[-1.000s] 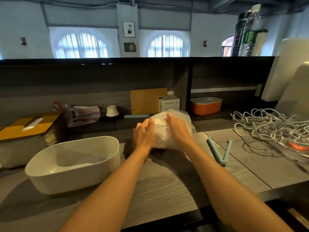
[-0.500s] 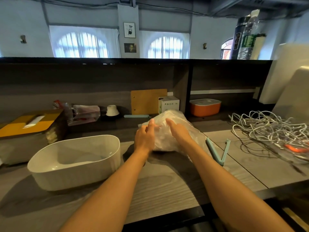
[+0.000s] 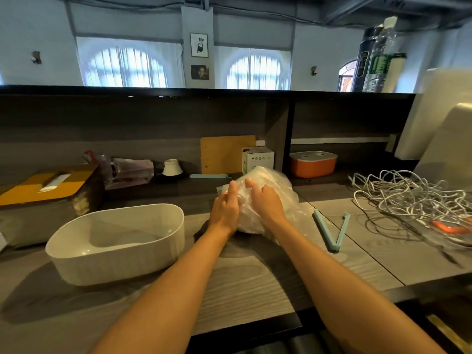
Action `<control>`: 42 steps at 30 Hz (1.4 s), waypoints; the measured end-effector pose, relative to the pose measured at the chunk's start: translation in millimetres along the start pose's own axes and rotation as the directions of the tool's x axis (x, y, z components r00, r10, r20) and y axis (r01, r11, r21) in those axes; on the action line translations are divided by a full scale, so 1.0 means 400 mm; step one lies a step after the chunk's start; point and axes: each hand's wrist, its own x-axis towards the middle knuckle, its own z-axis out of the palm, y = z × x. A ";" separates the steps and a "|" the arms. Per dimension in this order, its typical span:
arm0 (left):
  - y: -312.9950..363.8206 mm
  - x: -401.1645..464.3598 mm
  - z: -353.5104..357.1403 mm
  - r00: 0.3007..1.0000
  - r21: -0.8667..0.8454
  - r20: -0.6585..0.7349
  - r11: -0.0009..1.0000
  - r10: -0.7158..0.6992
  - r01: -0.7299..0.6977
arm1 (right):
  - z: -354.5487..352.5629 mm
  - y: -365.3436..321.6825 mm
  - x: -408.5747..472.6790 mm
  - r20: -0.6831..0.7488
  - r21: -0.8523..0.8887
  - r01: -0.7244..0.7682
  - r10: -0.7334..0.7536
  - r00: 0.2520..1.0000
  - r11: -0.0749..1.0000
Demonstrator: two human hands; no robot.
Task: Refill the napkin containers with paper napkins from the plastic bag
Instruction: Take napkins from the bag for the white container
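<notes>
A clear plastic bag (image 3: 279, 190) with white napkins inside lies on the grey wooden counter at centre. My left hand (image 3: 226, 209) presses against the bag's left side with fingers mostly straight. My right hand (image 3: 265, 200) rests on top of the bag, its fingertips digging into the loose plastic near the top. A white oval container (image 3: 115, 241), open and nearly empty, stands to the left of the bag. A second napkin box with a yellow lid (image 3: 43, 186) and a napkin poking from its slot sits at far left.
An open light-blue bag clip (image 3: 332, 231) lies right of the bag. A tangle of white cables (image 3: 413, 198) covers the right side. Against the back panel stand an orange lidded box (image 3: 313, 163), a small carton (image 3: 258, 159), a wooden board (image 3: 224, 154) and a glass pitcher (image 3: 127, 169).
The bag's plastic has loosened and spread out to the right. Both hands shifted slightly up along the bag, with fingers now working at its top.
</notes>
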 end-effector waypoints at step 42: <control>0.060 -0.213 -0.067 0.952 -0.197 -0.210 0.944 0.223 -0.265 | -0.111 -0.117 -0.210 0.048 0.775 0.067 -0.164 0.985 0.628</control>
